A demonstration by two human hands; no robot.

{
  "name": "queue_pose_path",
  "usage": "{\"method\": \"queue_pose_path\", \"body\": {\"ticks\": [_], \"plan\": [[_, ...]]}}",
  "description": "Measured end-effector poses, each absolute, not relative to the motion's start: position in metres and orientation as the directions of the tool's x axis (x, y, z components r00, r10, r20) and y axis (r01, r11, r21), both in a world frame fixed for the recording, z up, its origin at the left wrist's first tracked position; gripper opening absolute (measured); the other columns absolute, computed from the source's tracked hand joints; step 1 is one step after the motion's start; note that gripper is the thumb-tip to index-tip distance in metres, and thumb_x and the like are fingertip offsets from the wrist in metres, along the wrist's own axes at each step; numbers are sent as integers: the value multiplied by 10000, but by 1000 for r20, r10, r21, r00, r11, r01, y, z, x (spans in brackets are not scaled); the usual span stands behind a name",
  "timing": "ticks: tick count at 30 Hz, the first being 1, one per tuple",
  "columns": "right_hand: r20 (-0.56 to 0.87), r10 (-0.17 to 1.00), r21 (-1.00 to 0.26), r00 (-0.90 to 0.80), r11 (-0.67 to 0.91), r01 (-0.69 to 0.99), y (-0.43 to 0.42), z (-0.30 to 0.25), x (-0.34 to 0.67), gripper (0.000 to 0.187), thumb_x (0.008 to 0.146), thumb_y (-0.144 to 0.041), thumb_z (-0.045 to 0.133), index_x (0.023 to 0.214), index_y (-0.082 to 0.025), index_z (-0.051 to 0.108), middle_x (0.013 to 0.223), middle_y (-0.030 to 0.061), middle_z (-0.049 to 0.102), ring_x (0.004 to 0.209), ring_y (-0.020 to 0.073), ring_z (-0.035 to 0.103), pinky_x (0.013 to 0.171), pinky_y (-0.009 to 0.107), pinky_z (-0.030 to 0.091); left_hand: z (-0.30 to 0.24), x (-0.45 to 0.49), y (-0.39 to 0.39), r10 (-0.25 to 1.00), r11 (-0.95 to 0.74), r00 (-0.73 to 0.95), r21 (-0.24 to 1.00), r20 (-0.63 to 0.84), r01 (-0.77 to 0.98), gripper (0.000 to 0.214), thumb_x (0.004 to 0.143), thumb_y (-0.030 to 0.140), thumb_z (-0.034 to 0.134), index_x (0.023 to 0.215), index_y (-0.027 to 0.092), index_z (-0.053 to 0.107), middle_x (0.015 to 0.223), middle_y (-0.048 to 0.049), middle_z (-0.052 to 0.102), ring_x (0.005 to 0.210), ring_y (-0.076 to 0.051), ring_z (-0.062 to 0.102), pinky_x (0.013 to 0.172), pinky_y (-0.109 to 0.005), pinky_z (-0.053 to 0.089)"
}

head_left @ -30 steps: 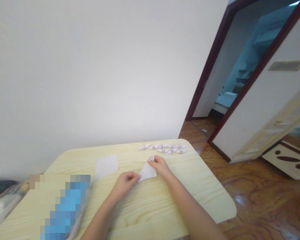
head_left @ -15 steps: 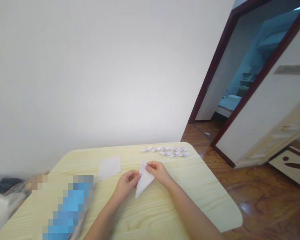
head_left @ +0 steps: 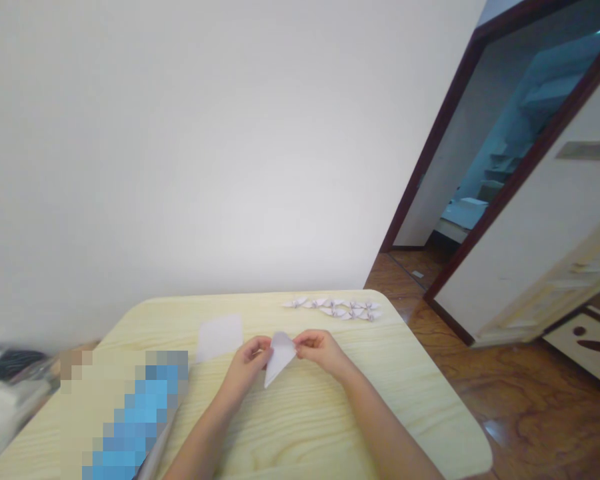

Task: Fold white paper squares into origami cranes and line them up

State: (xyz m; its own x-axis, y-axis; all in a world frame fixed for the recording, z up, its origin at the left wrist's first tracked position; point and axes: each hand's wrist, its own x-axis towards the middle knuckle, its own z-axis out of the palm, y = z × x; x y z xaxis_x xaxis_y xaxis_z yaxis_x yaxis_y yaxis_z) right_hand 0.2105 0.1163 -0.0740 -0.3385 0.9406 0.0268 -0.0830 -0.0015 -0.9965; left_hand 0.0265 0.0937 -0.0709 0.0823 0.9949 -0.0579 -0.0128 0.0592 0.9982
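Note:
A folded piece of white paper (head_left: 281, 357) is held between my two hands over the table, its narrow point toward me. My left hand (head_left: 251, 363) pinches its left edge between thumb and fingers. On the opposite side, my right hand (head_left: 320, 350) grips the right corner with fingertips closed. The paper's upper part looks shaded, as if bent back. Left of my hands lies a flat white paper sheet (head_left: 220, 337). Several small folded paper figures (head_left: 333, 311) sit in two rows toward the table's far right edge.
The pale wood-grain table (head_left: 405, 413) has rounded corners and stands against a white wall (head_left: 260, 147). A pixelated blue object (head_left: 135, 420) lies at the front left. To the right are a dark-framed doorway (head_left: 440, 140) and a brown wooden floor (head_left: 445, 367).
The folded paper has turned and its top now bends. My right hand has moved from the paper's upper face to its right corner. The view has shifted slightly.

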Motion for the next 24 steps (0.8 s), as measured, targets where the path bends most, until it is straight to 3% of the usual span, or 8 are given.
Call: {"method": "queue_pose_path", "body": {"ticks": [3, 6, 11, 17, 20, 24], "plan": [[176, 933, -984, -313, 180, -17, 116, -73, 213, 82, 636, -192, 639, 709, -181, 675, 713, 4, 609, 664, 115, 554, 630, 245, 426, -68, 27, 92, 989, 117, 100, 991, -110, -64, 259, 619, 362, 606, 767, 152, 574, 654, 14, 572, 606, -121, 533, 573, -228, 425], [300, 909, -945, -288, 324, 39, 115, -70, 213, 118, 681, -154, 583, 713, -199, 688, 746, 23, 598, 715, 130, 558, 653, 253, 432, -69, 28, 92, 983, 164, 100, 981, -155, -99, 313, 617, 403, 611, 793, 149, 562, 627, 19, 570, 562, -114, 526, 543, -226, 417], [398, 879, -884, -263, 444, 146, 112, -65, 211, 170, 700, -124, 544, 703, -217, 686, 775, 36, 592, 737, 137, 556, 648, 253, 443, -70, 29, 93, 976, 195, 112, 977, -186, -80, 345, 631, 475, 592, 679, 136, 552, 558, 23, 542, 510, -106, 506, 514, -223, 410], [337, 923, -911, -187, 369, 182, 113, -71, 208, 118, 694, -147, 543, 733, -189, 647, 729, 26, 585, 695, 133, 551, 612, 242, 436, -66, 29, 91, 959, 214, 210, 972, -190, -101, 314, 639, 418, 589, 777, 136, 607, 665, -23, 623, 589, -135, 564, 548, -232, 434], [280, 945, -940, -167, 305, 154, 114, -73, 207, 87, 692, -167, 547, 726, -182, 626, 703, 15, 579, 659, 124, 546, 594, 235, 435, -66, 28, 91, 972, 179, 158, 984, -175, -11, 297, 607, 399, 618, 727, 127, 617, 630, -32, 627, 578, -145, 570, 543, -238, 436], [340, 909, -899, -241, 389, 199, 110, -66, 207, 109, 677, -117, 541, 709, -184, 620, 737, 18, 569, 714, 128, 545, 594, 220, 428, -70, 26, 94, 984, 139, 108, 989, -143, 42, 303, 599, 424, 611, 651, 126, 596, 539, -9, 585, 508, -130, 537, 510, -240, 430]]}}
